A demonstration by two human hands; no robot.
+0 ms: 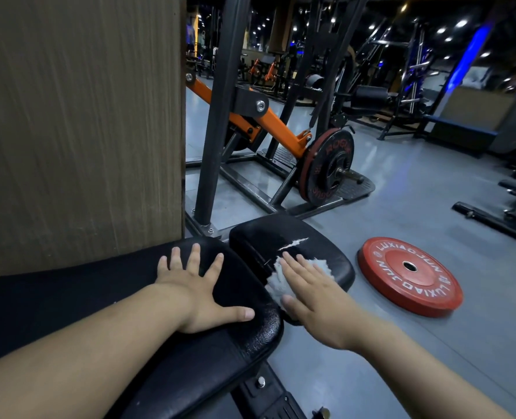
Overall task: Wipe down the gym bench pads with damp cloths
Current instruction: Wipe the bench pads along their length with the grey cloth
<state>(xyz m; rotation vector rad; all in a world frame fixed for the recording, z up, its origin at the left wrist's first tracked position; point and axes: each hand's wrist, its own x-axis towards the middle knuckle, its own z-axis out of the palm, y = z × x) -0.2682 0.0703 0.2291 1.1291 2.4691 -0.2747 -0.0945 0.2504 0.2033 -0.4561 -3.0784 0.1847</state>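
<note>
Below the tear (293,244) on the seat pad (329,247), the right hand (314,293) presses the cloth (276,284), grip wide. The left hand (194,285), equally wide, steadies the back pad (241,337); wipe lightly over the tear.

The bench's two black pads are lying end to end before you: the long textured pad (244,337) nearest, and the shorter seat pad (268,234) just beyond, showing a white tear in its cover. The white cloth (276,284) is lying crumpled on the seat pad's near edge, partly under your right hand (317,300).
</note>
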